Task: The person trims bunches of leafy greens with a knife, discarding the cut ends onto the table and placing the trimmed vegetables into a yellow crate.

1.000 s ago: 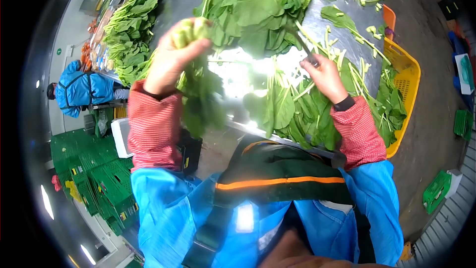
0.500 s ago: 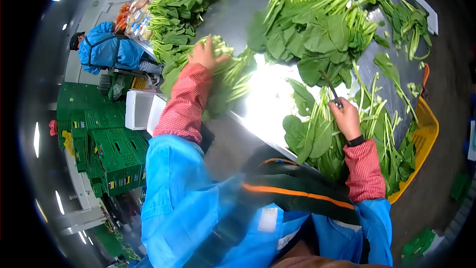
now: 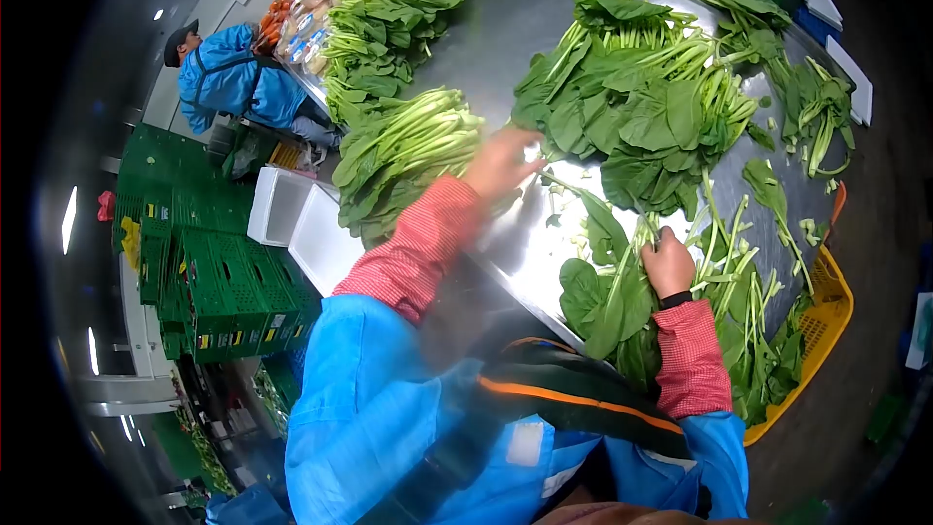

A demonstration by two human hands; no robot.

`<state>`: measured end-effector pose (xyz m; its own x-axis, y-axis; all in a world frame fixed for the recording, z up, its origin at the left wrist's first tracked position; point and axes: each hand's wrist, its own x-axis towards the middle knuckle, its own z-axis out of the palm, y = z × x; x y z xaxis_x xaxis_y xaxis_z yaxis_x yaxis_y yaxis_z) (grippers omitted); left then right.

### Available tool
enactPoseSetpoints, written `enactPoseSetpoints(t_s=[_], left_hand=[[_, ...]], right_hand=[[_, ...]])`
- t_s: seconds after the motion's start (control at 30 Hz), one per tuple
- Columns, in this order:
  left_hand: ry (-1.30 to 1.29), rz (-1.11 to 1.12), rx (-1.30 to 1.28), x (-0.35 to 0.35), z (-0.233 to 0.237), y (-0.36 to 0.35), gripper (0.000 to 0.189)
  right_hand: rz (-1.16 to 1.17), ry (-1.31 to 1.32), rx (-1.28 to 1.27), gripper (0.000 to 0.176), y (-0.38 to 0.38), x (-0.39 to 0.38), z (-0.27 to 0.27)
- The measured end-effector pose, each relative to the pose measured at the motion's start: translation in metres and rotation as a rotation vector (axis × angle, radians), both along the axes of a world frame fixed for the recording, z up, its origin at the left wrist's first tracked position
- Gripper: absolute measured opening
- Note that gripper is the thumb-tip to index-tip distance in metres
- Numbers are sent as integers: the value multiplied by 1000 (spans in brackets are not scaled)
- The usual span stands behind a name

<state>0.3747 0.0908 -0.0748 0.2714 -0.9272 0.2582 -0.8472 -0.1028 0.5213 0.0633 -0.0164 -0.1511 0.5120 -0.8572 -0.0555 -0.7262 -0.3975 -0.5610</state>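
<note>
My left hand [image 3: 502, 165] is blurred over the metal table, its fingers apart with a bright gap between them, near the end of a loose stem. Beside it lies a pile of leafy greens [image 3: 413, 151] with pale cut stems. My right hand [image 3: 669, 264] is closed low over loose leafy greens [image 3: 607, 306]. The knife that showed in it earlier is hidden now, its blade lost among stems and fist. Ahead of both hands sits a large heap of leafy greens [image 3: 632, 97].
The metal table [image 3: 486, 29] carries a row of greens [image 3: 389, 29] along its far left. A yellow crate [image 3: 826, 311] stands at the right edge. Green crates [image 3: 233, 282] and a white foam box [image 3: 282, 204] are at left, near another person [image 3: 233, 78] in blue.
My left hand has left the greens pile and moved right, toward the middle of the table. My right hand has moved slightly down, and the knife blade no longer shows. The view has shifted.
</note>
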Motion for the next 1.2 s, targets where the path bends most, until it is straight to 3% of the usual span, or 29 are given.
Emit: enactPoseSetpoints(t_s=[0.17, 0.27, 0.4, 0.53, 0.67, 0.7, 0.8, 0.87, 0.97, 1.07, 1.1, 1.2], left_hand=[[573, -109, 243, -92, 1, -9, 30], [820, -87, 384, -142, 5, -23, 34], [1101, -181, 306, -197, -3, -43, 42], [1355, -173, 330, -234, 2, -61, 43], [1303, -121, 430, -251, 12, -64, 33], [1308, -157, 425, -252, 9, -64, 26], [1311, -206, 419, -266, 26, -65, 21], [1214, -207, 392, -269, 31, -69, 20], [1192, -226, 351, -263, 44, -74, 22], [1196, -190, 345, -257, 42, -79, 22], [1202, -200, 344, -258, 38, -80, 22], [1193, -293, 288, -262, 34, -84, 20]], right_hand=[[-73, -377, 271, 23, -18, -50, -2], [-98, -558, 357, 24, -12, -74, 36], [-134, -783, 455, 20, 3, -93, 59], [-112, -677, 321, 21, 16, -107, 63], [-189, -568, 138, 26, 6, -133, 75], [-154, -484, 113, 24, 1, -141, 90], [16, -331, -321, 14, -5, -147, 115], [71, -129, -362, 13, -16, -154, 106], [-47, -31, -266, 23, -34, -174, 75], [-176, -376, 34, 28, -28, -172, 91], [-132, -509, 78, 32, -23, -164, 100], [83, -528, 312, 33, -21, -145, 113]])
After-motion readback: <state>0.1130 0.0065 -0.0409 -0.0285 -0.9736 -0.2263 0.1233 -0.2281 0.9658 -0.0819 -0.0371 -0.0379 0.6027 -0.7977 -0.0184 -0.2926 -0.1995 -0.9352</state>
